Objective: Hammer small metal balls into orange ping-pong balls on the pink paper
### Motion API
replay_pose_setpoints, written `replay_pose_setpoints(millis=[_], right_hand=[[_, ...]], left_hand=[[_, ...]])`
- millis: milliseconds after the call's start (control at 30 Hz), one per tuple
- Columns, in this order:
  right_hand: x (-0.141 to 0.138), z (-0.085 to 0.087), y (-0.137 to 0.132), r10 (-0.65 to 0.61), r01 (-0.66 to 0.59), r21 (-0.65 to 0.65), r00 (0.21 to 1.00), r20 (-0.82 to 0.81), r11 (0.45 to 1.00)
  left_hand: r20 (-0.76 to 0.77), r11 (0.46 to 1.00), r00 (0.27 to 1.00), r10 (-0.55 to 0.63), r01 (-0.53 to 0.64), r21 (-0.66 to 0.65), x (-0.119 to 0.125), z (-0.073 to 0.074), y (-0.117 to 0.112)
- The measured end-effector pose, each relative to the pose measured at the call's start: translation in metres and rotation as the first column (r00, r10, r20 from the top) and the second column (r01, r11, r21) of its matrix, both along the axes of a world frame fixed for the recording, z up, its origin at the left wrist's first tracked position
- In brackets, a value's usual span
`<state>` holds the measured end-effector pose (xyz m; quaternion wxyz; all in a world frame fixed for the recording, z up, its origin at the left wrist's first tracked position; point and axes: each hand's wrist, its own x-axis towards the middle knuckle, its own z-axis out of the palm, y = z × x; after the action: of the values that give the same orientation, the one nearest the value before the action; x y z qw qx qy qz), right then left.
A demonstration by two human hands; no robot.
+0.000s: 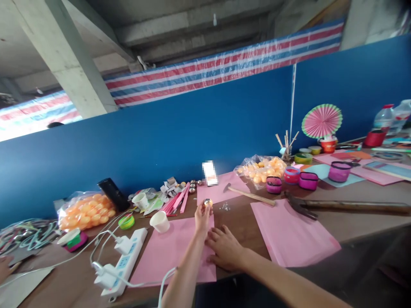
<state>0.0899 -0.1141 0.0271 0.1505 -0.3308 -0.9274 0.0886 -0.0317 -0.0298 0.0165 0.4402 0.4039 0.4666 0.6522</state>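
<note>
My left hand [202, 217] is raised over the pink paper [171, 248], its fingers closed on a small shiny metal ball [208, 202]. Low beside it, my right hand [224, 247] lies palm down on the table at the paper's right edge, fingers apart and holding nothing. Just beyond the hands is a scatter of tiny clear bits [225, 206]. A small hammer [250, 194] lies past them, partly on another pink sheet [226, 188]. Several similar metal balls [192, 187] sit near the blue partition. A white paper cup [159, 221] stands left of my left hand.
A white power strip [126, 261] with plugs and cables lies at front left. Bags of orange balls [86, 211] stand on both sides. To the right are a large claw hammer [349, 205], pink paper [292, 235] and purple containers [308, 180]. Another person's hand [4, 267] shows far left.
</note>
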Motion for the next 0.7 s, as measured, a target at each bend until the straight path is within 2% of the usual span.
replay_pose_setpoints(millis=[167, 300, 367, 500, 600, 700], right_hand=[[0.005, 0.003, -0.004, 0.027, -0.027, -0.008, 1.000, 0.002, 1.000], [0.033, 0.013, -0.012, -0.023, 0.022, -0.018, 0.997, -0.075, 1.000], [0.057, 0.016, -0.016, -0.081, 0.080, -0.014, 0.990, -0.118, 0.997], [0.119, 0.012, -0.017, -0.279, 0.282, 0.005, 0.950, -0.139, 0.959], [0.171, 0.004, -0.013, -0.436, 0.448, 0.072, 0.890, -0.133, 0.891], [0.215, -0.003, -0.009, -0.542, 0.556, 0.162, 0.831, -0.124, 0.815]], left_hand=[[-0.098, 1.000, 0.995, 0.012, -0.010, 0.019, -0.001, -0.012, -0.011], [-0.134, 1.000, 0.991, -0.010, 0.014, 0.024, -0.003, -0.017, -0.012], [-0.147, 0.999, 0.989, -0.023, 0.027, 0.027, -0.003, -0.018, -0.013], [-0.141, 0.999, 0.989, -0.032, 0.035, 0.020, -0.002, -0.018, -0.016], [-0.169, 0.999, 0.985, -0.038, 0.040, 0.007, -0.002, -0.018, -0.018], [-0.184, 0.999, 0.982, -0.040, 0.041, 0.004, -0.002, -0.018, -0.017]])
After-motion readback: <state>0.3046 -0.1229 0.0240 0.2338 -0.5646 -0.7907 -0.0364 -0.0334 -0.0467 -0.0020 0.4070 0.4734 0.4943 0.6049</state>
